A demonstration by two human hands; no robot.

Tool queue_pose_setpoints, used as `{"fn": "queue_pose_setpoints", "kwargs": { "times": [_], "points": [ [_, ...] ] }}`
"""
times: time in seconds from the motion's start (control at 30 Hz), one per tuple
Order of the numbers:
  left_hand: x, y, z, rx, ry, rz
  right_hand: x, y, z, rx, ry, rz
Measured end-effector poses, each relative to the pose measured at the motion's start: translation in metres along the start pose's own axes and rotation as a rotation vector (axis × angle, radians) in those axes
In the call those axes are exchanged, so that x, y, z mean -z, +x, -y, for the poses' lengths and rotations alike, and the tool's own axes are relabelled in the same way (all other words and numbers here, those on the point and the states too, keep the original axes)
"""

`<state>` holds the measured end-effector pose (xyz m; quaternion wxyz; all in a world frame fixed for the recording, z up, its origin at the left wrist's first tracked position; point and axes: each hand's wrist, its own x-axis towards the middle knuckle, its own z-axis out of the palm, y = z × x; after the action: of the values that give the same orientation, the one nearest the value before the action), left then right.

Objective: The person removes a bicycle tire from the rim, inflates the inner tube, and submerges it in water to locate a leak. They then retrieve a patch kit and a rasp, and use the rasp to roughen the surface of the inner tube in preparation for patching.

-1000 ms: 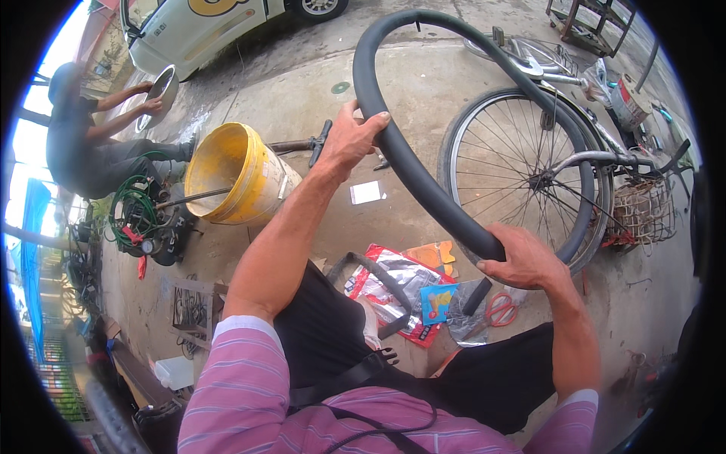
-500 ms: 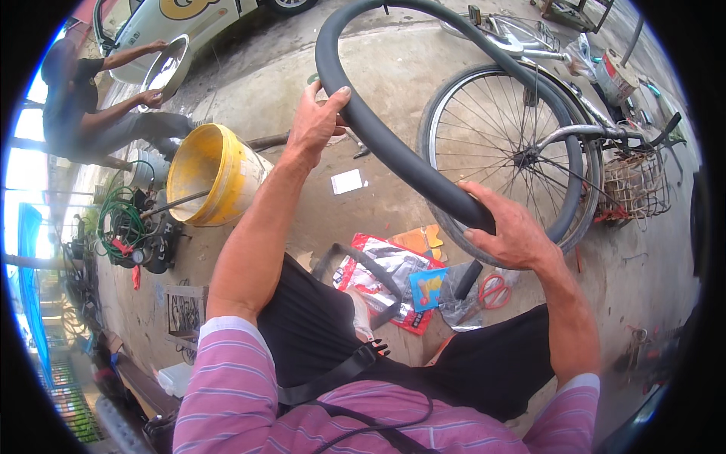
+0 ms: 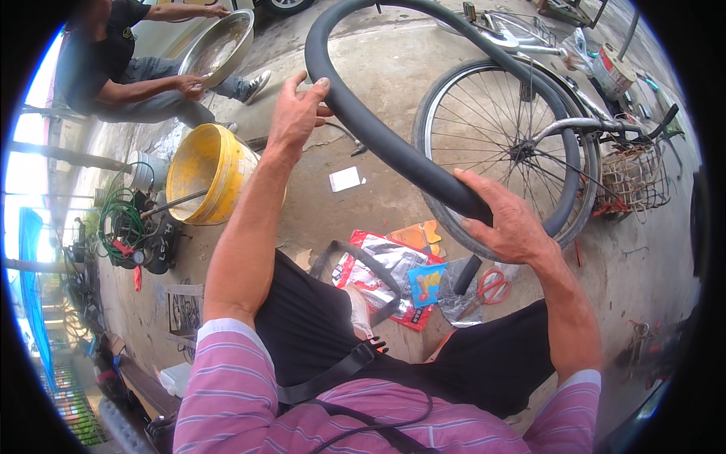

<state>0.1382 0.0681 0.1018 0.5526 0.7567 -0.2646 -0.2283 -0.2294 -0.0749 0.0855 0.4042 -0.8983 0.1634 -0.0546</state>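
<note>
A plump black bicycle inner tube (image 3: pixel 393 147) hangs in a long loop in front of me, its far part passing by the wheel. Closer to its lower bend, my right hand (image 3: pixel 507 219) is wrapped around it, thumb underneath and fingers across the top. Farther up the loop, my left hand (image 3: pixel 299 117) has its thumb against the tube; the index finger stretches out beyond it, and the other fingers are partly hidden by the tube. Behind the tube lies a bicycle, its spoked wheel (image 3: pixel 454 113) nearest my right hand.
Between my legs lie red-handled scissors (image 3: pixel 494 286), a red and silver packet (image 3: pixel 370 261), a blue packet (image 3: pixel 426 284) and a dark rubber strip (image 3: pixel 392 284). A yellow bucket (image 3: pixel 219 170) stands left, near a green hose (image 3: pixel 121 219). Another person (image 3: pixel 106 68) holds a metal basin (image 3: pixel 219 49).
The tube and my left hand have shifted slightly left. A small green piece seen by the left fingertips no longer shows. The other person has come closer to the right with the basin.
</note>
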Motion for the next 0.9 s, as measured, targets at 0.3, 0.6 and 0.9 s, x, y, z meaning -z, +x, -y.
{"fn": "queue_pose_setpoints", "kwargs": {
  "times": [0.3,0.6,0.9],
  "points": [
    [0.008,0.000,-0.003,0.007,0.132,-0.010,0.001,-0.001,-0.004,0.085,0.050,-0.105],
    [0.015,-0.001,-0.006,0.042,0.164,0.057,-0.003,-0.002,-0.002,0.006,-0.033,-0.056],
    [0.012,-0.007,0.006,0.016,0.467,0.014,-0.011,-0.012,-0.011,0.034,-0.074,0.173]
  ]
}}
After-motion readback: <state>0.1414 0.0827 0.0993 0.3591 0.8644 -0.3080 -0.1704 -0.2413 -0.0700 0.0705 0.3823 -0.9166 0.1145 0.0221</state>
